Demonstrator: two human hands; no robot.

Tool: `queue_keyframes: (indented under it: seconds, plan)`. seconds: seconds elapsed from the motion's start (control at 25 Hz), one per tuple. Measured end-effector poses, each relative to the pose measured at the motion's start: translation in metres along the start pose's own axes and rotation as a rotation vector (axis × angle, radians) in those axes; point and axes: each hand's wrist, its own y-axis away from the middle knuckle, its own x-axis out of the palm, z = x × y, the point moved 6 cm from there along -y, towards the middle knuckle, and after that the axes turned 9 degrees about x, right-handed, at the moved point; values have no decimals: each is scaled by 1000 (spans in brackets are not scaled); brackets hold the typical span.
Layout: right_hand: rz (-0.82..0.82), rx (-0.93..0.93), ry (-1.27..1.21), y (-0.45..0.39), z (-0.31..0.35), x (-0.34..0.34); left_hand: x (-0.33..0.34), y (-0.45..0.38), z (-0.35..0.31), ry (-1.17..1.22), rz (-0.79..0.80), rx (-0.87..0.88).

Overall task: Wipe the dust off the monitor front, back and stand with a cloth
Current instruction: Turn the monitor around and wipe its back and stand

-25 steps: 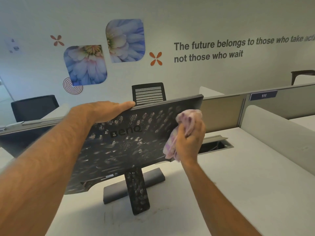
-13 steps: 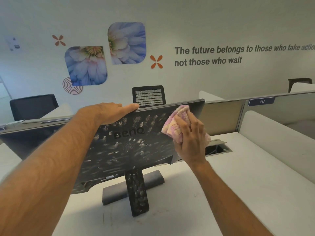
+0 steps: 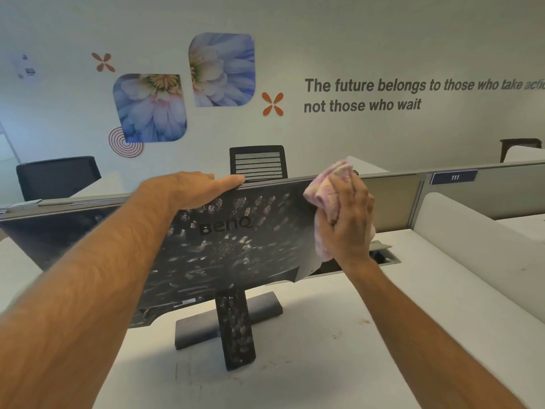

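Head view: the monitor (image 3: 236, 240) stands on the desk (image 3: 413, 305), back facing the camera; left hand (image 3: 197, 187) rests flat on its top edge, right hand (image 3: 348, 222) presses the cloth (image 3: 327, 184) against the upper right corner. Only that corner looks clean; dust marks cover the rest of the back and the stand (image 3: 236, 329), and the front is unseen, so most work appears outstanding.

soft even light, wide-angle edge distortion
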Motion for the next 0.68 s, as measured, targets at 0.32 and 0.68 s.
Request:
queue_keyframes:
  seconds: [0.32,0.68]
  plan:
    - [140,-387,195,23,-10,9,0,3,-2,8,-4,-1]
    - [93,-125,78,51,-11,22,2,5,-2,15,8,6]
